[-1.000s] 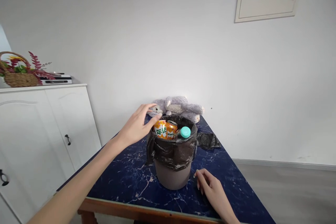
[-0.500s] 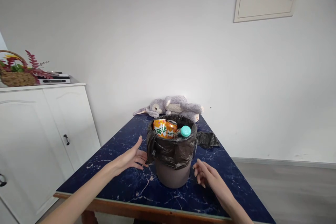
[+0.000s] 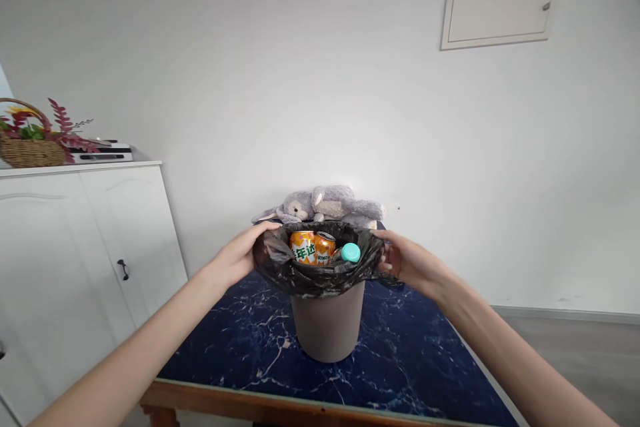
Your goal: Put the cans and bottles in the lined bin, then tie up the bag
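A grey-brown bin [image 3: 327, 327] stands upright on the blue marbled table [image 3: 240, 353]. The black bag [image 3: 320, 283] lines it and hangs over its rim, its sides spread outward. Inside lie two orange cans, a left one [image 3: 303, 247] and a right one [image 3: 325, 248], beside something with a turquoise lid [image 3: 351, 253]. My left hand [image 3: 243, 255] grips the bag's left edge, thumb on top, most fingers hidden beneath. At the right edge, my right hand [image 3: 405, 260] is closed on the bag, fingers curled under it.
A grey plush toy [image 3: 330, 203] lies at the table's far end against the wall. To the left, a white cabinet [image 3: 85, 233] carries a wicker basket of flowers [image 3: 33, 150] and a white-and-black device [image 3: 107, 151].
Both hands have risen from beside the bin and taken hold of the bag's edges. The bag's overhanging part is lifted and spread, showing more of the bin's wall.
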Available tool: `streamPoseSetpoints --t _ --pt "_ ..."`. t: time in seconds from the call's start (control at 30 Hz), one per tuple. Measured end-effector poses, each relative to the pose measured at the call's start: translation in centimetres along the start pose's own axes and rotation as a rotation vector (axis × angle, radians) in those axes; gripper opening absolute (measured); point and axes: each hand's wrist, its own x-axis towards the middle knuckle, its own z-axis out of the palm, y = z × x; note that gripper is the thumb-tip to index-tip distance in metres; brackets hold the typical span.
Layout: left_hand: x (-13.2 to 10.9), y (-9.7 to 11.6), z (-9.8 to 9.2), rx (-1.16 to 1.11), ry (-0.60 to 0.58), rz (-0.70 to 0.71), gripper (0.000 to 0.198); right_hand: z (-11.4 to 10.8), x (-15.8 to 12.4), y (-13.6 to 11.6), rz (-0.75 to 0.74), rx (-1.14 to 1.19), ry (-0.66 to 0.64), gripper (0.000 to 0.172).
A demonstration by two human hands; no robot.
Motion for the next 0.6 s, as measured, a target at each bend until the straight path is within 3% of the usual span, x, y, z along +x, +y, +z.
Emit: streamPoseSetpoints --t 0.1,0.33,0.47,0.6 --pt "0.7 1.5 1.4 -0.062 0.050 0.058 0.005 0.9 1.2 -2.6 -0.071 0.059 0.017 0.019" --pt "3.2 4.7 4.1 -0.171 0.084 0.192 0.017 2.9 4.3 -8.0 -0.226 0.183 0.002 0.020" --pt "4.0 5.8 4.9 -0.215 0.074 0.227 0.022 3.8 5.5 -9.8 -0.264 0.229 -0.024 0.023" --pt "4.4 5.6 5.2 -0.266 0.101 0.255 0.022 4.2 6.4 -10.5 -0.291 0.279 -0.004 0.024"
